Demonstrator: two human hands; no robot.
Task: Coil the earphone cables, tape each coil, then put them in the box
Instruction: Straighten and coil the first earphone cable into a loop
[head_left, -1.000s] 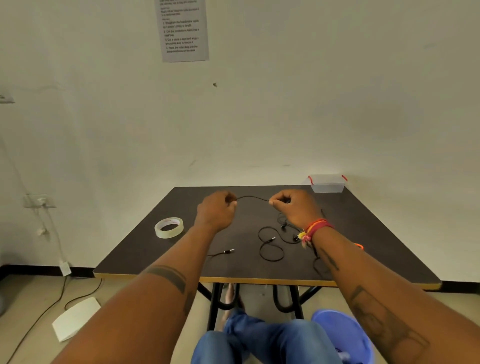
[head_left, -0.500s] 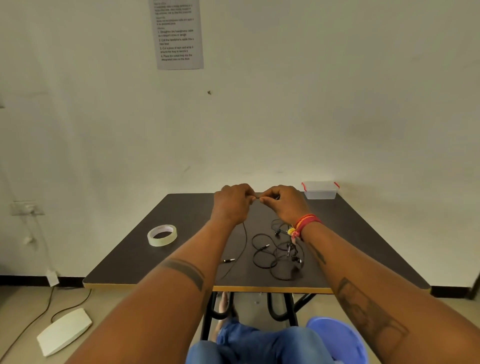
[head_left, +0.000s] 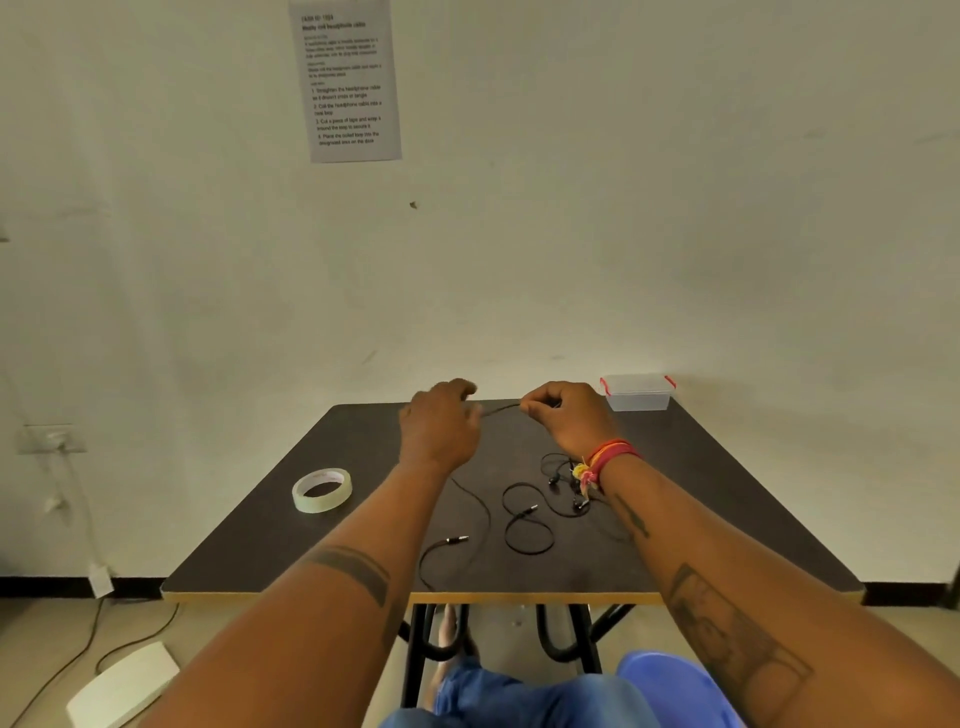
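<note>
My left hand (head_left: 441, 426) and my right hand (head_left: 569, 415) are raised over the far half of the dark table (head_left: 727, 519). Both pinch a thin black earphone cable (head_left: 501, 409), a short stretch of it taut between them. Below the left hand the cable hangs down to its plug (head_left: 457, 540) on the table. More black earphone cables (head_left: 530, 519) lie looped and tangled under my right wrist. A roll of clear tape (head_left: 322, 489) lies at the left. The clear box with red clips (head_left: 638, 392) stands at the far right corner.
The table's front edge (head_left: 519, 597) is near my knees. A blue stool (head_left: 675, 691) is at the lower right. On the floor at the left lie a white flat object (head_left: 124, 686) and wires. A printed sheet (head_left: 350, 83) hangs on the wall.
My hands came together half a second ago and have now pulled apart again, with a short span of cable between them. The plug end has slid along the table.
</note>
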